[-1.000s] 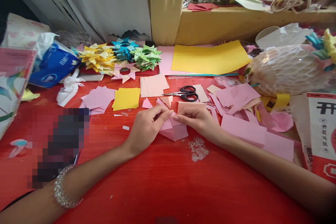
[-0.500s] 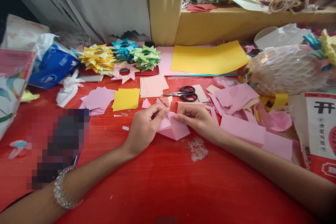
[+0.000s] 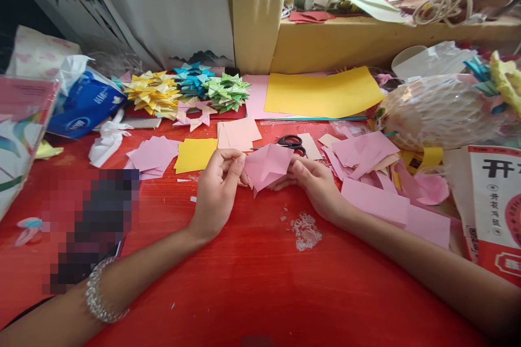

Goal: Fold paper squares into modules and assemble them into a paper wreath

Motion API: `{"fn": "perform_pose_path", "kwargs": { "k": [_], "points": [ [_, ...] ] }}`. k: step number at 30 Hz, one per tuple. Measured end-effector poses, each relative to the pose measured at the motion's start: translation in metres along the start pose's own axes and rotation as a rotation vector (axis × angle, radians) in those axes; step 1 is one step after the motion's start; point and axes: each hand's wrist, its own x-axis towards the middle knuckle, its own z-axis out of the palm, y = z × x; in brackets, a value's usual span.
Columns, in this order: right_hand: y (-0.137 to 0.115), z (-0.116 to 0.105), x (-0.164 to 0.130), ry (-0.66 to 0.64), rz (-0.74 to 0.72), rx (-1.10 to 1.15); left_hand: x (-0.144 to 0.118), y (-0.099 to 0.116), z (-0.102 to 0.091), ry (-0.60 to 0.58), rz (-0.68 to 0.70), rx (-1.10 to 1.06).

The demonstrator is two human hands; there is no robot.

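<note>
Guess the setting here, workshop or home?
Probably a home craft desk for paper folding. The red table carries piles of folded paper stars, cut pink squares and scissors, and both hands hold a folded pink sheet.

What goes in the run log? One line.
left hand + right hand: hold folded pink paper piece | above red table | black-handled scissors behind

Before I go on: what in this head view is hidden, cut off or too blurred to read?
- Black-handled scissors: blades hidden behind the folded pink paper piece held up between the left hand and right hand.
- Pink paper's far side and its folds: face away from the camera.
- Pixelated dark patch at left: blurred, unreadable.
- Red-and-white printed packet: cut off by the right edge.
</note>
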Motion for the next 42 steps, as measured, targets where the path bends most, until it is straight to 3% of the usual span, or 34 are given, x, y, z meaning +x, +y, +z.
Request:
{"fn": "perform_pose_path", "kwargs": {
  "k": [3,10,17,22,27,30,33,42],
  "points": [
    [-0.003,0.002,-0.001,-0.009,0.024,-0.018,-0.001,0.000,0.000,-0.027,-0.016,-0.011],
    [-0.002,0.003,0.000,0.040,0.065,-0.041,0.000,-0.001,0.000,-0.226,-0.055,0.031],
    [0.001,0.001,0.000,0.188,0.037,0.008,0.000,-0.004,0.000,-0.398,-0.094,0.068],
    [-0.002,0.003,-0.001,0.131,0.050,-0.079,0.003,-0.004,0.001,-0.329,-0.103,0.051],
    [-0.002,0.001,-0.001,0.144,0.025,-0.226,0.004,-0.004,0.000,-0.313,-0.118,0.022],
    [-0.001,0.000,-0.001,0.148,0.006,-0.286,0.004,-0.005,0.000,-0.242,-0.143,-0.025],
    [-0.001,0.001,-0.001,0.138,0.010,-0.266,0.006,-0.007,0.000,-0.188,-0.139,-0.069],
    [0.001,-0.001,-0.002,0.188,-0.017,-0.150,0.007,-0.011,0.001,-0.180,-0.070,-0.107]
  ]
}}
